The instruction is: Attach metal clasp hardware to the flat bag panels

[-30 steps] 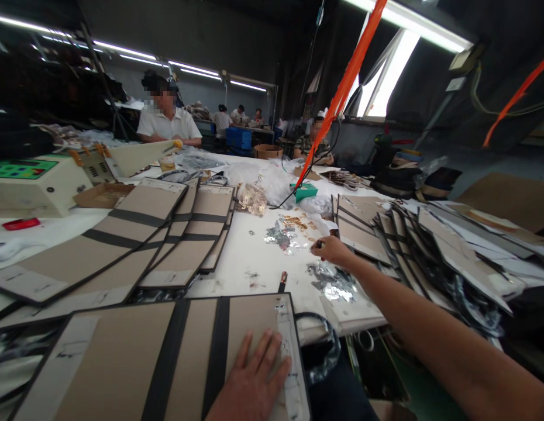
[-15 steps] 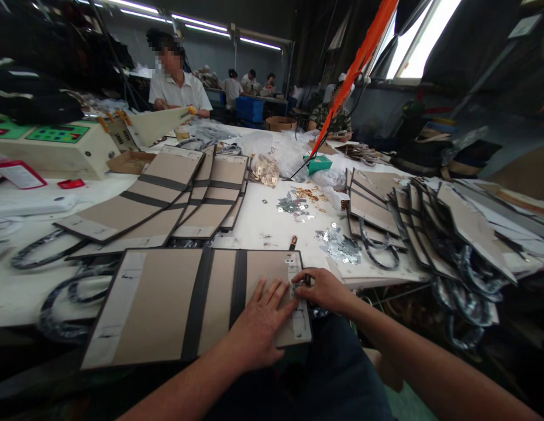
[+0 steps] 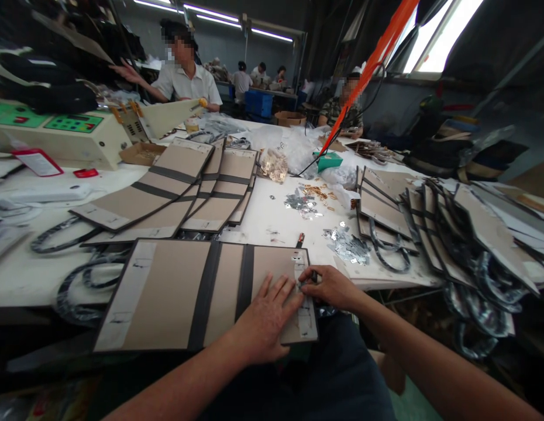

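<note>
At the near table edge, the left hand (image 3: pixel 265 318) lies spread flat, pinning the unfolded bag panel (image 3: pixel 184 289), while the right hand (image 3: pixel 331 286) pinches a small metal fitting at its white end strip; fitting step, I'd say, needing careful alignment next, though the fingers hide the piece

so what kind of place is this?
Likely a bag-making workshop: flat bag panels fanned over a long white worktable, piles of small metal fittings, a bench machine, and co-workers seated at tables behind.
</note>
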Tool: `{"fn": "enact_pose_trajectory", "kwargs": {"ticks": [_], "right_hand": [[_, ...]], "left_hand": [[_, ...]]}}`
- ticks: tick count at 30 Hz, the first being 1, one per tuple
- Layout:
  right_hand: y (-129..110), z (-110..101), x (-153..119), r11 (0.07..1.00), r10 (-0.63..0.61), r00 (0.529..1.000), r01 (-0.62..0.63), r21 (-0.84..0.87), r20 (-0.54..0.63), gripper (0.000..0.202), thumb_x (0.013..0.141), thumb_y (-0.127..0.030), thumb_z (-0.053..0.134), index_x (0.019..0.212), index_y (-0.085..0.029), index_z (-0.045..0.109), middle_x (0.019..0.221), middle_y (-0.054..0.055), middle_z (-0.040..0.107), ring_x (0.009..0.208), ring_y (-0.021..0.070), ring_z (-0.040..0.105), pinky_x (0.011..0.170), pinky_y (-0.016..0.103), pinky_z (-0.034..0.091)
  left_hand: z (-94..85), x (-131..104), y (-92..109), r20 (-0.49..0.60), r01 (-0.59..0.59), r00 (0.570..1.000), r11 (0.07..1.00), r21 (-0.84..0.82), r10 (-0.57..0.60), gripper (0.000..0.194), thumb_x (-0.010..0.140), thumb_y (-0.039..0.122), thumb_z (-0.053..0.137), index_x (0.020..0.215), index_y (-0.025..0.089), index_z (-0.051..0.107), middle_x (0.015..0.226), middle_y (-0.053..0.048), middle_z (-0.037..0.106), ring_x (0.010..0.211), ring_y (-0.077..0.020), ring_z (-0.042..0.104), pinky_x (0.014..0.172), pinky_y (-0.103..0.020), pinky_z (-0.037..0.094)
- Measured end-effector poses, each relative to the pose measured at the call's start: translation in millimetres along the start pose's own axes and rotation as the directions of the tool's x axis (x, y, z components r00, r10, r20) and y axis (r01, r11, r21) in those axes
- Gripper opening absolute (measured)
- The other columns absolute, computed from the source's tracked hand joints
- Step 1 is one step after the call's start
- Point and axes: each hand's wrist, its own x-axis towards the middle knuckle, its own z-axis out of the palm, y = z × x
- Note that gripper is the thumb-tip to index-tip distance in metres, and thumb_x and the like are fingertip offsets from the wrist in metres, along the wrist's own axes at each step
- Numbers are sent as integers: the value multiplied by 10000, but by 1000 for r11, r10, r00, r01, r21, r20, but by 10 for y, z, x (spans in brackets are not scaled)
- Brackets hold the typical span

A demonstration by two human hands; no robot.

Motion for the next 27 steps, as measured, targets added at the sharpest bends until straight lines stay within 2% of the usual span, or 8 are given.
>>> {"fn": "enact_pose_trajectory", "kwargs": {"ticks": [8,13,20,24,27], "right_hand": [[-31,14,20,999,48,999,-48,-10,-3,208,745,-279,725,938,-200,732,620,-50,609,536,120,537,511,214,410],[-40,-5,9,1000,24,1000,-24,-2,2,224,759,-302,728,960,-205,740,707,-33,658,586,128,572,546,218,452],[9,50,43,999,49,999,-49,5,-10,220,771,-280,733,976,-200,754,668,-44,644,568,120,546,550,221,425],[-14,75,51,993,37,998,-41,-110,-42,193,790,-259,720,973,-218,763,697,-35,678,612,138,589,606,234,450],[-53,86,49,972,18,995,-40,-231,-94,143,797,-246,724,931,-237,772,775,-19,727,718,165,650,682,248,468]], "left_hand": [[-1,1,-3,8,-4,1000,1000,-14,5,1115,727,511,814,1632,216,233,1727,-187,186,1609,-386,75,1285,-604,-60],[19,-1,-13,-9,-6,1000,1000,-17,6,1152,705,494,831,1641,234,212,1722,-197,196,1611,-382,76,1286,-596,-62],[41,4,-17,-14,-16,1000,1000,-13,16,1148,715,509,823,1643,227,208,1739,-184,148,1614,-378,48,1283,-595,-72],[36,7,-13,-5,-14,1000,1000,-7,14,1146,720,500,821,1642,206,206,1740,-192,135,1613,-380,51,1284,-590,-84],[29,8,-13,3,-14,1000,1000,-8,14,1155,719,493,815,1643,181,197,1736,-204,145,1613,-375,57,1284,-580,-94]]}}
